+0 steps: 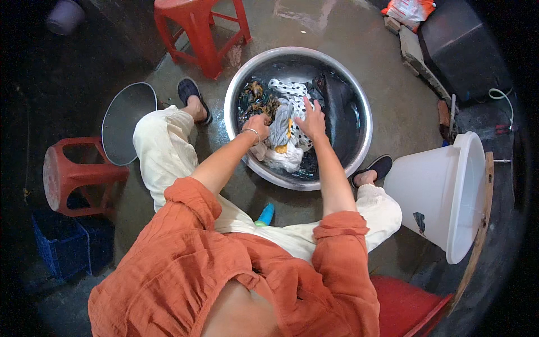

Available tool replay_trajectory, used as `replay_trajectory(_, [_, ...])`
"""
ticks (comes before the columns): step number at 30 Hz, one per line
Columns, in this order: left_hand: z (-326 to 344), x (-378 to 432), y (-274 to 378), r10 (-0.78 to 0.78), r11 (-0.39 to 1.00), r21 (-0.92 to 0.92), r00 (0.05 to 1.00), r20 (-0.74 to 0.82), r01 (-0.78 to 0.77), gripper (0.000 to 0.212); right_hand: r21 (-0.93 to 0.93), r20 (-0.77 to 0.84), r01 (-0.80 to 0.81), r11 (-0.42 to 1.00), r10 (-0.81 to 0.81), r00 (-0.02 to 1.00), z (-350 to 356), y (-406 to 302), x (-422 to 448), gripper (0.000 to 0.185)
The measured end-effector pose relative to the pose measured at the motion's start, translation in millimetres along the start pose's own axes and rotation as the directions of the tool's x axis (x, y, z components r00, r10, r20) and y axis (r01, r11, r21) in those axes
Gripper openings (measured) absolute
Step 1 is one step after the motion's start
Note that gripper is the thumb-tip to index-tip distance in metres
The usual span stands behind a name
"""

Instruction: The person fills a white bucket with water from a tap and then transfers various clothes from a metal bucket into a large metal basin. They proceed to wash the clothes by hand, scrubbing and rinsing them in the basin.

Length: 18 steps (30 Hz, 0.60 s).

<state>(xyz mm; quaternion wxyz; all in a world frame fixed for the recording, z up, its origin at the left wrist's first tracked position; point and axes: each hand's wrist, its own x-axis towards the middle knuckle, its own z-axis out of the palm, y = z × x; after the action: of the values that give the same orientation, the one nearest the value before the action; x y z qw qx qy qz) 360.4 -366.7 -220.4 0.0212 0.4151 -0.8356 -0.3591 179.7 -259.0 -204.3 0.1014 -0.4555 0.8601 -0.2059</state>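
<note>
A large round metal basin (365, 126) stands on the floor between my feet, with dark water and wet cloths in it. White cloth with black dots (290, 88) lies near its middle, beside a grey cloth (280, 126) and a white cloth (286, 159) with a yellow part. Brown patterned fabric (254, 94) is bunched at the left, and dark fabric (337, 105) spreads at the right. My left hand (257, 127), with a bangle at the wrist, rests at the brown and grey cloths, its fingers curled; its grip is unclear. My right hand (311, 120) is spread over the dotted cloth.
Red plastic stools (198, 25) (84, 177) stand beyond the basin and at the left, near a round metal pan (128, 124) and a blue crate (63, 248). At the right are a white plastic tub (425, 189) and a wooden stick (482, 236).
</note>
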Motion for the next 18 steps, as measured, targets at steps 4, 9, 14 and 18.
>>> replay_trajectory(4, [5.5,23.4,-6.3,0.142,0.99,0.011,0.974,-0.178,-0.142,0.049,-0.263,0.278,0.107,0.959,-0.031,0.96,44.6,-18.3,-40.6,0.07])
replay_trajectory(9, [1.4,43.3,14.8,-0.069,0.963,0.267,0.99,0.12,0.034,0.072,-0.095,0.487,0.151,0.984,-0.086,0.869,52.6,-28.5,-75.4,0.052])
replay_trajectory(14, [16.2,66.6,1.3,-0.14,0.904,0.429,0.949,0.283,0.005,0.083,-0.056,0.52,0.117,0.992,-0.071,0.851,130.2,37.4,-70.3,0.055])
replay_trajectory(18, [21.4,114.4,-4.8,-0.227,0.916,0.386,0.933,0.28,0.107,0.069,-0.009,0.864,-0.08,0.997,0.048,0.501,117.8,54.6,6.8,0.055])
